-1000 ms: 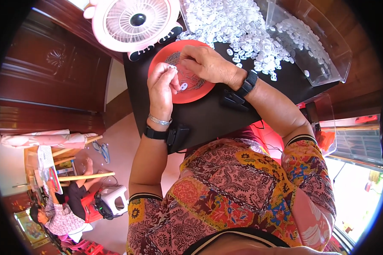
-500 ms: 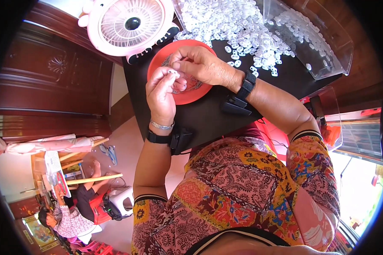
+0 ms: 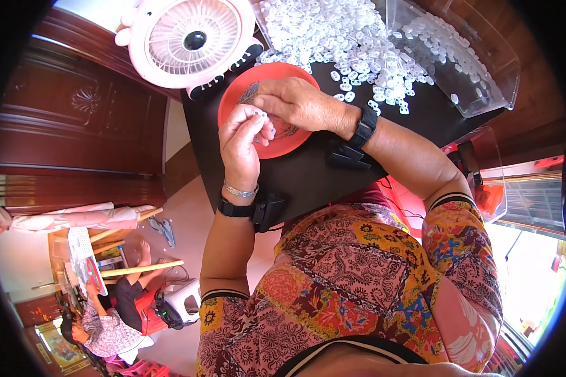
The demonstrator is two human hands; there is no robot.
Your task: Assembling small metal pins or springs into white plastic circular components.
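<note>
My left hand (image 3: 240, 146) is closed, thumb and forefinger pinching a small white plastic piece (image 3: 260, 115) with holes in it. Close against it, my right hand (image 3: 305, 105) has its fingers curled together; whatever they hold is hidden or too small to make out. Both hands are above a round orange-red dish (image 3: 283, 70). Small thin grey metal pieces (image 3: 248, 94) lie inside the dish, partly covered by my hands.
A heap of white two-holed plastic pieces (image 3: 333, 31) covers the far part of the black table (image 3: 308, 179). To its right, a clear plastic bin (image 3: 493, 94) holds more. A pink fan (image 3: 195, 41) stands at far left. Another person (image 3: 113, 330) sits at lower left.
My right hand has dropped slightly toward me, its fingertips now lower beside the left hand. The left hand still pinches the white piece and has barely shifted.
</note>
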